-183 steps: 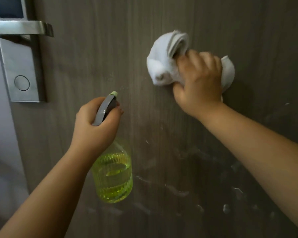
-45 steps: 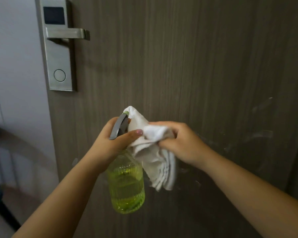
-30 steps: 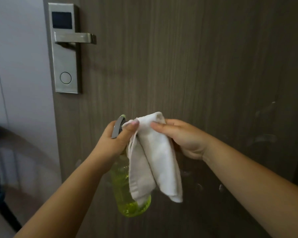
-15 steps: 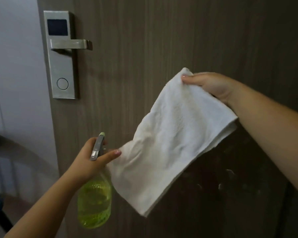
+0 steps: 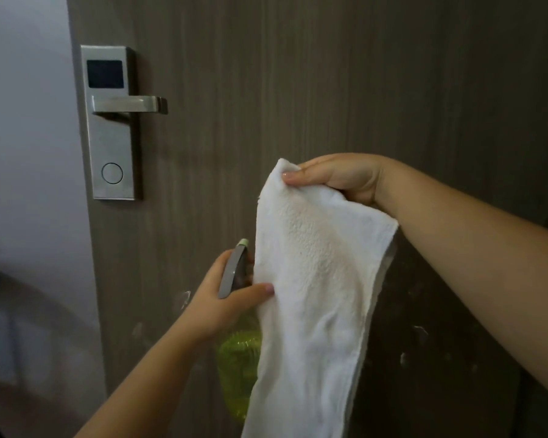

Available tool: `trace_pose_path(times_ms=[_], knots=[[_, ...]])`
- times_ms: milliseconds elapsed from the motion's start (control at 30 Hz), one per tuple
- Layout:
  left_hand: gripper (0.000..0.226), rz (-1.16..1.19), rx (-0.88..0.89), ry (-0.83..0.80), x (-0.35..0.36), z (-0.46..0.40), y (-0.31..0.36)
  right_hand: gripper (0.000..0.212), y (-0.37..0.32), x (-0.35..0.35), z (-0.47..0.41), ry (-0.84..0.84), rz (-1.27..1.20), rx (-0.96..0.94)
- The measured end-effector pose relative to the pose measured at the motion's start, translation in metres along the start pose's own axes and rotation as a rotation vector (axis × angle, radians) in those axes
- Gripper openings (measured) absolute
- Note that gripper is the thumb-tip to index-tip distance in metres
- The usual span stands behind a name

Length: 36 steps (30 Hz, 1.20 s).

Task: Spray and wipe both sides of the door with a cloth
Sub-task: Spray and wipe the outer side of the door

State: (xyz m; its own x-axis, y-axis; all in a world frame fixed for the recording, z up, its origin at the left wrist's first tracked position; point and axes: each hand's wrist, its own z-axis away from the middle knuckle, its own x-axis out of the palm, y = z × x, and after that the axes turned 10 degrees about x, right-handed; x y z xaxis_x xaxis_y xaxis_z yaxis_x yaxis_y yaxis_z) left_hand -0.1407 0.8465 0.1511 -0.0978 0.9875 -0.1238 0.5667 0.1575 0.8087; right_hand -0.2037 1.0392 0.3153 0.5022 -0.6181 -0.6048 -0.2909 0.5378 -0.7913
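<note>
Lowered since half a second ago, the right hand (image 5: 339, 178) pinches the top corner of the white cloth (image 5: 314, 295), which now hangs straight down beneath it before the door (image 5: 329, 74), just beside the left hand (image 5: 225, 298) gripping the green spray bottle (image 5: 238, 361).

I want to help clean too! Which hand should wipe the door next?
The right hand, probably: it pinches the white cloth by its top, near the door. The left hand grips the spray bottle.
</note>
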Motion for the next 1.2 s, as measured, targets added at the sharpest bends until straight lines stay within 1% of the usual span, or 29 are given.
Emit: trace_pose_path(times_ms=[67,100,167,233,333,400,467,500,533,600,633,667,700,767,800,867,967,1033,1133,1200], knots=[[0.078,0.063,-0.055,-0.005,-0.001,0.002,-0.002,0.03,0.012,-0.005,-0.005,0.114,0.109,0.053],[0.077,0.072,-0.067,-0.004,-0.002,0.003,-0.002,0.027,0.018,-0.006,-0.008,0.176,0.174,0.071],[0.064,0.045,-0.055,0.001,-0.001,0.003,0.002,0.023,0.033,-0.003,-0.013,0.297,0.295,0.078],[0.05,0.019,-0.032,0.022,-0.001,0.001,0.009,0.026,0.047,0.006,-0.02,0.423,0.363,0.043],[0.047,-0.067,0.019,0.069,-0.004,-0.004,0.022,0.03,0.061,0.022,-0.022,0.618,0.384,-0.025],[0.044,-0.115,0.064,0.116,-0.006,-0.01,0.029,0.033,0.065,0.031,-0.019,0.655,0.411,0.009],[0.037,-0.134,0.085,0.167,-0.008,-0.018,0.034,0.041,0.064,0.038,-0.015,0.575,0.356,0.099],[0.036,-0.142,0.099,0.188,-0.009,-0.022,0.036,0.049,0.063,0.041,-0.012,0.493,0.276,0.171],[0.034,-0.155,0.115,0.208,-0.01,-0.026,0.038,0.061,0.063,0.044,-0.009,0.381,0.195,0.262],[0.031,-0.171,0.148,0.272,-0.012,-0.033,0.042,0.092,0.065,0.049,-0.002,0.095,0.083,0.43],[0.03,-0.164,0.156,0.314,-0.013,-0.036,0.044,0.105,0.069,0.052,-0.001,-0.033,0.029,0.477],[0.03,-0.145,0.161,0.358,-0.014,-0.039,0.047,0.112,0.073,0.056,0.001,-0.131,-0.038,0.492],[0.031,-0.128,0.168,0.398,-0.015,-0.041,0.048,0.11,0.078,0.061,0.0,-0.203,-0.117,0.485],[0.03,-0.128,0.196,0.447,-0.015,-0.045,0.052,0.093,0.086,0.074,-0.003,-0.271,-0.309,0.439],[0.03,-0.137,0.211,0.46,-0.016,-0.046,0.052,0.087,0.089,0.08,-0.006,-0.287,-0.413,0.407],[0.029,-0.158,0.223,0.467,-0.017,-0.047,0.053,0.083,0.093,0.085,-0.013,-0.275,-0.554,0.318],[0.029,-0.206,0.207,0.46,-0.022,-0.045,0.053,0.064,0.085,0.08,-0.013,-0.16,-0.691,0.171],[0.029,-0.241,0.184,0.459,-0.026,-0.045,0.052,0.049,0.078,0.072,-0.01,-0.096,-0.773,0.116],[0.03,-0.301,0.094,0.43,-0.034,-0.044,0.052,0.039,0.065,0.06,-0.005,0.013,-0.811,0.106],[0.031,-0.326,0.016,0.355,-0.037,-0.041,0.055,0.032,0.054,0.054,-0.003,0.134,-0.746,0.137]])
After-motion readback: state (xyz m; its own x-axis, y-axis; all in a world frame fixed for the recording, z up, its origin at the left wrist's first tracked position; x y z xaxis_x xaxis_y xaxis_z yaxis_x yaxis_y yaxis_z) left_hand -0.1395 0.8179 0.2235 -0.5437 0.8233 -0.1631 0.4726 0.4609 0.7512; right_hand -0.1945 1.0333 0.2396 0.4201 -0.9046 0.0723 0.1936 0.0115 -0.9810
